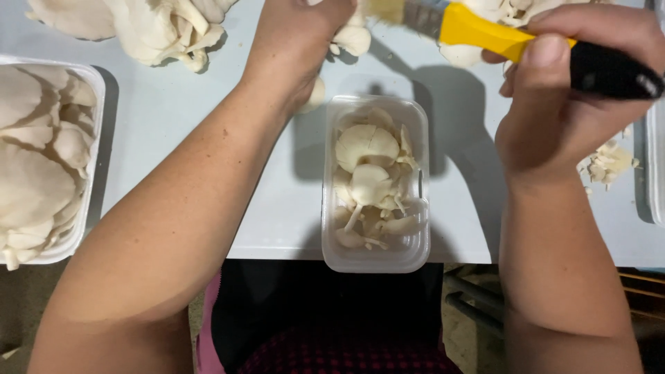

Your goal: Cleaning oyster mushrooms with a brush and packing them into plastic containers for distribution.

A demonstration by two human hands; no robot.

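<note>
A: What sits along the left edge?

B: A white tray (95,104) heaped with pale mushrooms, cut off by the frame on its left. Above it, at the top edge, lies a loose pile of mushrooms (149,28) on the pale table (277,201). Between the tray and the left forearm there is a bare strip of table.

A: And the left hand?

B: The left hand (298,34) reaches up to the top edge. It is closed around a small cluster of mushrooms (350,38); the fingers are mostly out of sight, so how tightly I cannot tell. One white piece peeks out just beneath the wrist.

A: What's in the middle?

B: A clear plastic tub (374,260) standing lengthwise, its near end hanging over the table's front edge. It is about half filled with cream-coloured caps and thin stems lying loosely. Open table lies on both sides of it, between the two forearms.

A: The right side?

B: The right hand (561,104) is wrapped tight round the black handle of a brush (485,31) with a yellow collar, the bristles pointing left towards the cluster. Just past the wrist lie small mushroom scraps (609,163), and another tray's rim (654,173) shows at the right edge.
</note>
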